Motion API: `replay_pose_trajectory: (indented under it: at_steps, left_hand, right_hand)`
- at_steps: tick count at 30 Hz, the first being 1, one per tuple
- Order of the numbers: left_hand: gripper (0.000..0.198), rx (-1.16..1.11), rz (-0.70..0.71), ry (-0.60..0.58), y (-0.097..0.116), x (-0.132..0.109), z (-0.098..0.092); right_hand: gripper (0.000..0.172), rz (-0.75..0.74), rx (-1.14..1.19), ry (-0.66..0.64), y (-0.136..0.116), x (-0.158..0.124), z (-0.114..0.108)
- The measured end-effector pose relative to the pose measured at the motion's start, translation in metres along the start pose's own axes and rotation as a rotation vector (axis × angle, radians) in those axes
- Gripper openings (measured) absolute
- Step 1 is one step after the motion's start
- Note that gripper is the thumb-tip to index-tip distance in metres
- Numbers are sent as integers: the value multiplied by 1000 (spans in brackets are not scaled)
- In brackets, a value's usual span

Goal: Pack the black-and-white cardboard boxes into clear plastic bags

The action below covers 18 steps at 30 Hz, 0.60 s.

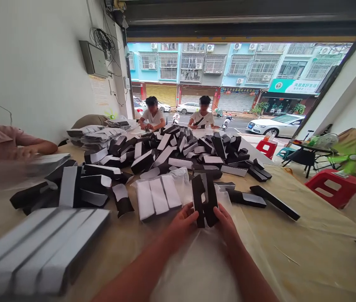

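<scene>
Both my hands hold one black flat cardboard box [204, 200] upright over the table. My left hand [182, 222] grips its lower left edge, fingers curled on it. My right hand [226, 222] grips its lower right edge the same way. Just left of it lie three white-faced boxes in a clear plastic bag [158, 196]. Clear plastic sheet [203, 260] lies under my forearms.
A big heap of black-and-white boxes [171, 153] covers the table's middle. A row of stacked boxes [39, 247] lies at front left. A person's arm [23, 149] works at left; two people [152, 115] sit at the far end. Red stools [335, 186] stand right.
</scene>
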<state>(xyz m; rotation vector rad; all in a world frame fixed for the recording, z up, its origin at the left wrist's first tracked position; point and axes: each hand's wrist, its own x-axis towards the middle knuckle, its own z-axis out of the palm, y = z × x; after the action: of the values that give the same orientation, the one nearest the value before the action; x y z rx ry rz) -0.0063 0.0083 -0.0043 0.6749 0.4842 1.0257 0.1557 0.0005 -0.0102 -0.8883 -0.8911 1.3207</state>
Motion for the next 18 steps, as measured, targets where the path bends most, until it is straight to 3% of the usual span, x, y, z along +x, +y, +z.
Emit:
replay_pose_trajectory:
  at_steps: [4,9,18]
  left_hand:
    - [40,32,9,-24,1,-1,-1]
    - [38,10,14,-6,0,1,-1]
    - [36,-41,18,-27,1,-1,1]
  right_hand:
    - [43,-29,61,-31,-1,2,2]
    - [44,-99,115,76,7,7,-3]
    - [40,-149,-30,10,6,4,-4]
